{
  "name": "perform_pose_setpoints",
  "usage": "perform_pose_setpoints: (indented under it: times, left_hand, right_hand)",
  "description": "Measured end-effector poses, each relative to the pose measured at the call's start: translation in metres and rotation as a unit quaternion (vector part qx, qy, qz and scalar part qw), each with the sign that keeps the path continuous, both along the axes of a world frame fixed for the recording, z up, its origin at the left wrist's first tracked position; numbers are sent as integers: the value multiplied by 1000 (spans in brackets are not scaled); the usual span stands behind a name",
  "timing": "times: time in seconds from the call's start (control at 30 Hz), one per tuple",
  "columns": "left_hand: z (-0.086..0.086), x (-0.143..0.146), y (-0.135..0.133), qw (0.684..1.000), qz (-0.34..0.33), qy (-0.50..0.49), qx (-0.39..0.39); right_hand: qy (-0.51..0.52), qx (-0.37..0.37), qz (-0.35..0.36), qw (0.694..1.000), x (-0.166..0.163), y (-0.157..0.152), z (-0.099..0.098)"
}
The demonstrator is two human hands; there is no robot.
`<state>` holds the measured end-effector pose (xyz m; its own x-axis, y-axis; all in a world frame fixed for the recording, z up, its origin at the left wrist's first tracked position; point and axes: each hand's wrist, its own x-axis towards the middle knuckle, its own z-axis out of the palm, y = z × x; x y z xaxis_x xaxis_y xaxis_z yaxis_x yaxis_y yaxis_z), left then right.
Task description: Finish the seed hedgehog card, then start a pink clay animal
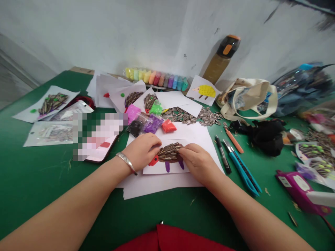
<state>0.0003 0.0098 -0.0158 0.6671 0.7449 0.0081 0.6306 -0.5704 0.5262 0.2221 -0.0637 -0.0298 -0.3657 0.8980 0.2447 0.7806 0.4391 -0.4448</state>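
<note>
A hedgehog figure (pixel 169 153) made of sunflower seeds, with a red clay head and purple clay legs, lies on a white sheet (pixel 162 181) in front of me. My left hand (pixel 141 150), with a silver bracelet on the wrist, rests curled at the figure's left end, fingertips pressed on the seeds. At the figure's right end my right hand (pixel 197 161) has its fingers bent and pinched on the seeds. What the fingertips hold, if anything, is hidden.
A heap of loose sunflower seeds (pixel 193 116) and small bags of coloured clay (pixel 153 122) lie behind the sheet. Pens and a blue cutter (pixel 242 165) lie to the right. Finished seed pictures (pixel 49 103), a clay row (pixel 157 78), a bottle (pixel 222 57) and a tote bag (pixel 248 97) stand around.
</note>
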Motion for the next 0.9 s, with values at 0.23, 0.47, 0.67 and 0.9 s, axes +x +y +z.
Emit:
perform_pose_setpoints:
  times: [0.23,0.47,0.67,0.9]
  left_hand:
    - [0,0,1,1000,0,2,5]
    - [-1,-1,0,1000,-2,5,1]
    - [0,0,1,1000,0,9,3]
    - [0,-1,0,1000,1,5,-2]
  right_hand:
    - [36,-12,5,999,2,2,0]
    - [55,-16,17,998,5,3,-2]
    - [47,-4,15,999,1,5,-4]
    - [32,-14,-25,999,8,1,2]
